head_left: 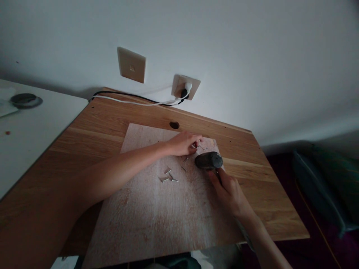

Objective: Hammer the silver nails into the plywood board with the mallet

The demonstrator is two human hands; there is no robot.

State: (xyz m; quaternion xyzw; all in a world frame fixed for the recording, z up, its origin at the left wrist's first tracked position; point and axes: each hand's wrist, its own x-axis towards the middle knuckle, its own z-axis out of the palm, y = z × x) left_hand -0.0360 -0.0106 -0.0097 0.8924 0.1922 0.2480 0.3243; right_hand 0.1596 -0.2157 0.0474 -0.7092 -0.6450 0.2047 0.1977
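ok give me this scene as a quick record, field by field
left hand: near the far right corner of the board, grip unclear
right hand: gripping the hammer
hammer head: dark, above the board
nails: several, loose on the board
surface: wooden desk under the board
wall outlet: plugs inserted

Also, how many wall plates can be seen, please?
2. One wall plate is at the left; the other wall plate is to its right, with a white plug and a black plug in it.
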